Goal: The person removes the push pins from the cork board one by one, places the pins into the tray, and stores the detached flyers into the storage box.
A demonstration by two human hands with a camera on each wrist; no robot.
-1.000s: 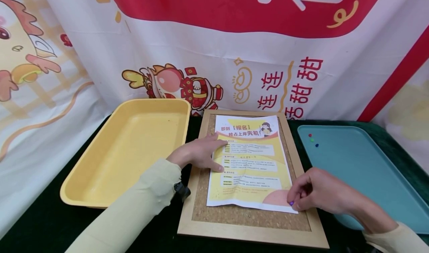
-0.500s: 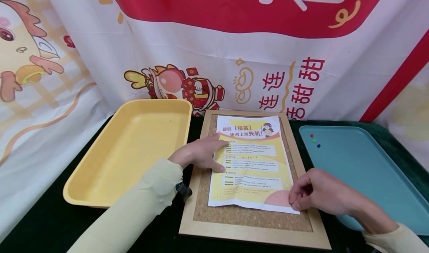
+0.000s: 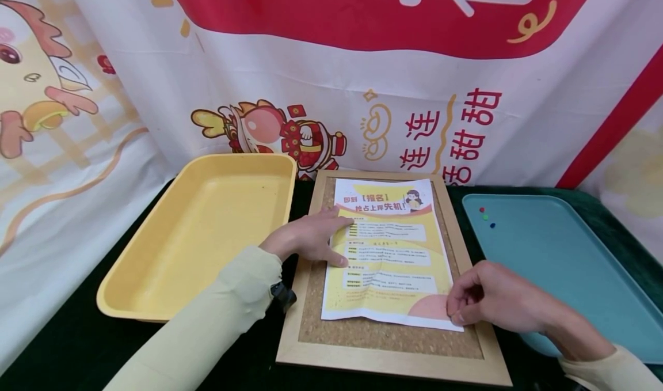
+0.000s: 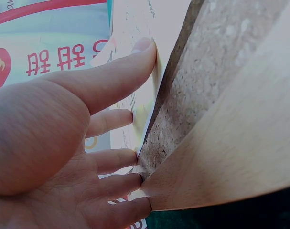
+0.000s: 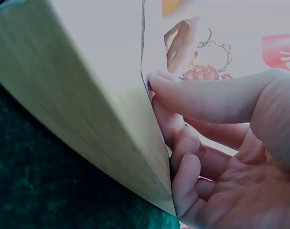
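On the board [image 3: 385, 345]: flyer [image 3: 389, 253] lay flat.
Left hand [image 3: 308, 238]: spread, pressing flyer.
Right hand [image 3: 492, 299]: pinching at corner; purple pin, visible a second ago, now hidden.

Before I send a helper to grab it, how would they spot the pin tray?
On the dark green tablecloth, look right of the wooden-framed cork board. The teal tray lies there, flat and shallow with three small pushpins in it, unlike the deeper yellow tray.

head: bright, even, soft shadows; edges bowed | wrists: washed-out, hazy, close surfaces blurred
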